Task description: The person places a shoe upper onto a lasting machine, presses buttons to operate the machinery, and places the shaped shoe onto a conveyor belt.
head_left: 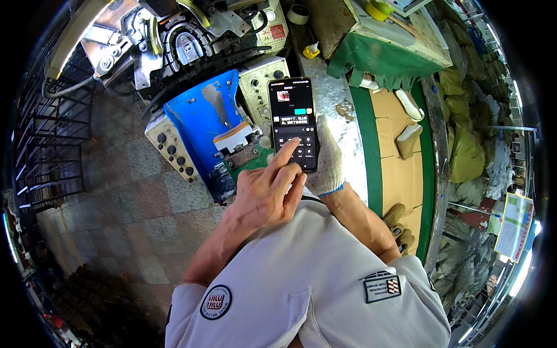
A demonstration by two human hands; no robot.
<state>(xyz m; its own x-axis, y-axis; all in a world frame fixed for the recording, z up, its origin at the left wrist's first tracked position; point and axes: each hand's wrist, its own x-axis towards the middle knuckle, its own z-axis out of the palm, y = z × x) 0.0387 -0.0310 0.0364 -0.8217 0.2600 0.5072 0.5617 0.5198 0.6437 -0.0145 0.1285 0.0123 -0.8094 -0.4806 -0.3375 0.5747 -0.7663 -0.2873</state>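
Observation:
A smartphone with a dark chat screen and a grid of icons stands in front of my chest. My right hand, in a whitish knit glove with a blue cuff edge, grips it from the right side and from behind. Bare, my left hand reaches over the phone's lower part. Its index finger lies on the lit screen among the icons, while the other fingers are partly bent and hold nothing. Behind the phone, a worn metal-topped bench carries on to the right.
A machine with metal clamps fills the upper left, above a blue metal guard and control boxes with black knobs. Shoe parts lie on a tan-and-green conveyor at right. Sacks are heaped beyond it.

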